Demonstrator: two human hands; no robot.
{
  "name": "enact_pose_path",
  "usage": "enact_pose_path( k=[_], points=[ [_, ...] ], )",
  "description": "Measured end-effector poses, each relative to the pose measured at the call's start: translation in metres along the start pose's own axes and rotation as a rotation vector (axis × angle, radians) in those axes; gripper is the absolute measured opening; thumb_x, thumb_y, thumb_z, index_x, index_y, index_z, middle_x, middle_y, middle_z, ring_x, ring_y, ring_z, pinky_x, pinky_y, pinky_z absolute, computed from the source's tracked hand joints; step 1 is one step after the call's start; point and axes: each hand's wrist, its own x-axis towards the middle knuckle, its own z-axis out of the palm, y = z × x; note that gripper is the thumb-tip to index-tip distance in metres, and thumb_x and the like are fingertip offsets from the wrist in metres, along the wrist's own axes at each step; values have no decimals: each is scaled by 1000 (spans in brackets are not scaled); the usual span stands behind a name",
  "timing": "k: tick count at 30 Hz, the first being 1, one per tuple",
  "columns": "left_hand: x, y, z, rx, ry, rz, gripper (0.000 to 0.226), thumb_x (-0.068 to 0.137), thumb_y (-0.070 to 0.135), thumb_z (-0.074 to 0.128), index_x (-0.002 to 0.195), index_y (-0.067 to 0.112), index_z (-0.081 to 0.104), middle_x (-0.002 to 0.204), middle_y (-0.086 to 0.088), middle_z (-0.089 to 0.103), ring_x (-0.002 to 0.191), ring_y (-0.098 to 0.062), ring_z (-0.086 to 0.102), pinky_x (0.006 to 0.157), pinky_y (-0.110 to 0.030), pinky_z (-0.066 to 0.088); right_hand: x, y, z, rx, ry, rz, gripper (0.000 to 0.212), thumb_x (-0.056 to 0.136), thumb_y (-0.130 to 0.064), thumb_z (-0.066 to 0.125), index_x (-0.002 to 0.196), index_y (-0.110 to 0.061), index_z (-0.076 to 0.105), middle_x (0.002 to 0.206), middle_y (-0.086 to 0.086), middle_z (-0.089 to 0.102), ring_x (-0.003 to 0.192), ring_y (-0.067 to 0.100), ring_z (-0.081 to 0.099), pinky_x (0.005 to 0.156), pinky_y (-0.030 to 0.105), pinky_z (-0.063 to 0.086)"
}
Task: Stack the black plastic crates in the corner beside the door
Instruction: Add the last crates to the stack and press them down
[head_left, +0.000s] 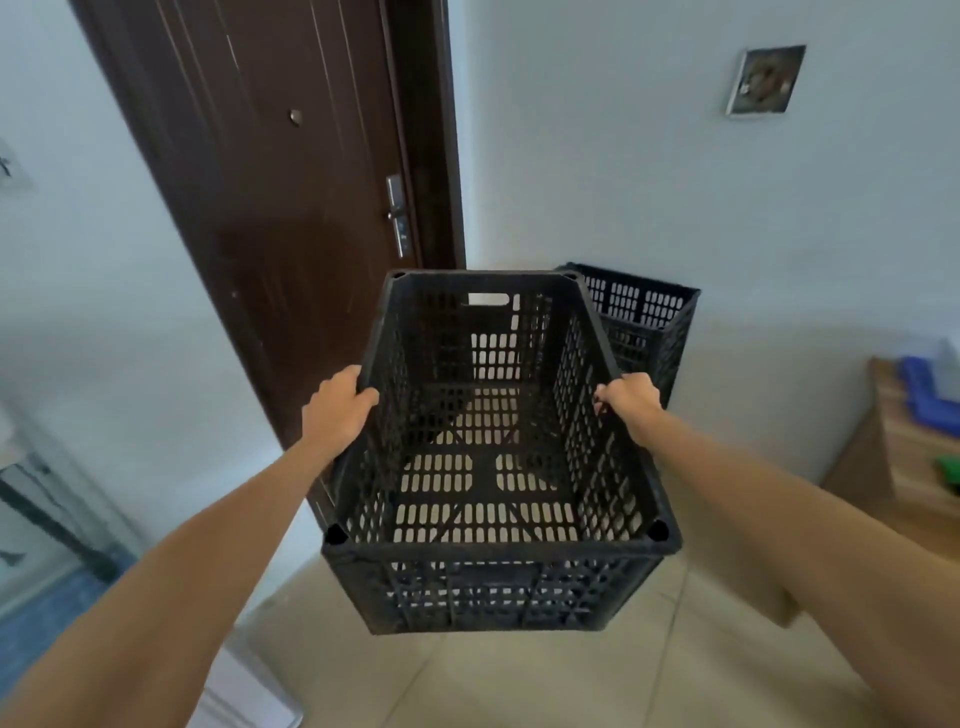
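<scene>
I hold an empty black perforated plastic crate (493, 577) in the air in front of me, its opening up. My left hand (336, 402) grips its left rim and my right hand (630, 397) grips its right rim, both about halfway along. Behind it, in the corner to the right of the dark brown door (270, 197), stands a second black crate (647, 322), mostly hidden by the held one. I cannot tell how many crates are stacked under it.
White walls close the corner; a wall socket plate (766, 80) sits high on the right. A wooden cabinet (904, 467) with blue items stands at the right edge. Beige tiled floor (519, 680) lies below. A glass-fronted object (47, 499) is at the left.
</scene>
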Motion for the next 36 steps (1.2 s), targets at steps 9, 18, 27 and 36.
enact_pose_path(
  k=[9,18,27,36],
  points=[
    [118,124,23,-77,-39,26,37,94,25,57,130,19,56,122,-7,66,109,-33,62,94,-45,49,134,-73,-63,59,34,-83,26,90,-7,57,113,5,63,93,16,70,85,27,68,68,31,53],
    [218,224,97,-181,5,42,33,90,21,58,123,24,62,109,2,64,110,-26,60,82,-37,45,284,-121,-124,23,-4,-190,12,91,1,48,86,0,59,78,15,59,63,21,56,59,24,51],
    [329,266,152,-260,8,46,31,89,18,58,118,24,65,89,8,62,96,-20,60,86,-41,49,407,-163,-126,16,47,-192,21,86,1,54,102,10,63,86,17,65,60,16,58,48,24,43],
    [468,279,202,-259,-38,31,20,89,16,58,106,25,67,95,2,68,98,-17,58,85,-39,46,541,-212,-80,-1,61,-173,24,88,2,54,109,11,59,85,19,65,64,21,62,60,31,51]
  ],
)
